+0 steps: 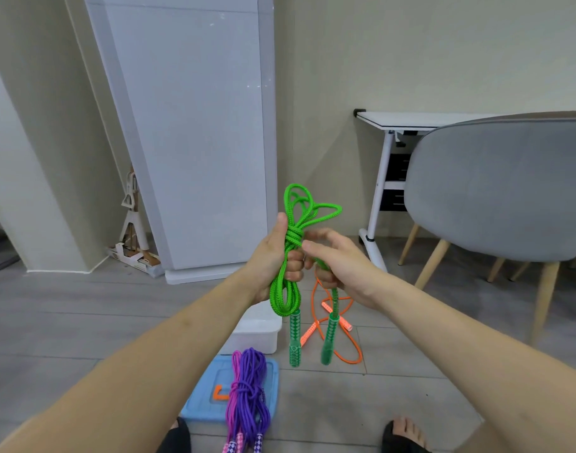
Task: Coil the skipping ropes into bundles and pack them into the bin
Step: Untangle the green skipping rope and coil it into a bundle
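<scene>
A tall glossy white cabinet [195, 132] stands against the beige wall, with a grey upholstered shell chair on pale wooden legs [502, 197] to the right and a white folding desk [411, 120] behind it. On the grey plank floor a translucent white plastic bin [259, 331] sits just beyond a flat light-blue plastic lid [205, 397]. A coiled bundle of purple and pink skipping ropes [247, 393] lies across that lid, its patterned handles toward the person's feet. A loose orange skipping rope [340, 335] sprawls on the floor right of the bin.

Held up in front of the cabinet is a bright green braided skipping rope [295, 243], gathered into loops with a wrap round its middle; loops stick up above the wrap and its two green diamond-patterned handles [295, 338] hang down. The left hand [275, 256] grips the bundle just under the wrap, fingers curled round the strands and thumb upright. The right hand [337, 259] pinches the strand leading to the right handle, its forefinger reaching toward the wrap.
</scene>
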The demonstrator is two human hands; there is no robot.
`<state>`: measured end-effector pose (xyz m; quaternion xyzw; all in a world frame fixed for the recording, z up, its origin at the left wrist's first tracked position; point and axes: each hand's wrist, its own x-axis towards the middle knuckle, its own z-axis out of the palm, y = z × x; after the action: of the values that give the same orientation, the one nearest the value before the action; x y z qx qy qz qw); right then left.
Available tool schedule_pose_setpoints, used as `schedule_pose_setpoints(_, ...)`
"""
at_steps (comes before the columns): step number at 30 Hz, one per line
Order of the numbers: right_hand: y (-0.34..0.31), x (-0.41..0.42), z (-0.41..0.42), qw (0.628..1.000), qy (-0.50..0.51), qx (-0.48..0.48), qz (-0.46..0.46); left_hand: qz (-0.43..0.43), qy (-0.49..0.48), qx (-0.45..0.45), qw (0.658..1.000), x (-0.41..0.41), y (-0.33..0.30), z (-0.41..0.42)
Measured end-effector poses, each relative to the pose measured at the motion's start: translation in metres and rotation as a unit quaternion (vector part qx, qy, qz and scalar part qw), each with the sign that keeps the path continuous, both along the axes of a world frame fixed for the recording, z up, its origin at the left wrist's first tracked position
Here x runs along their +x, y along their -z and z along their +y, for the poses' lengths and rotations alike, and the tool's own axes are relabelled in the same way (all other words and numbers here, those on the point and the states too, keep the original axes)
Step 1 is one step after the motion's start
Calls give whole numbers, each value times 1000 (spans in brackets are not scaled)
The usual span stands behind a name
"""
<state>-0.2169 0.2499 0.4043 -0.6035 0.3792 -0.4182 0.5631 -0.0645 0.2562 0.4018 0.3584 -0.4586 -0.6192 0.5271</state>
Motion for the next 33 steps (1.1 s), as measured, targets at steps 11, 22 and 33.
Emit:
schedule_pose_setpoints(11,2,6,-8,986,48,-143,68,-26,-57,27,998,-4,-2,-2)
schedule_pose_setpoints(22,-2,-22,-23,951,31,-246,187,-35,97,41,994,1,-8,0)
schedule_pose_setpoints(33,-11,-30,-12,967,18,-112,229,-55,63,-43,996,-3,-7,0)
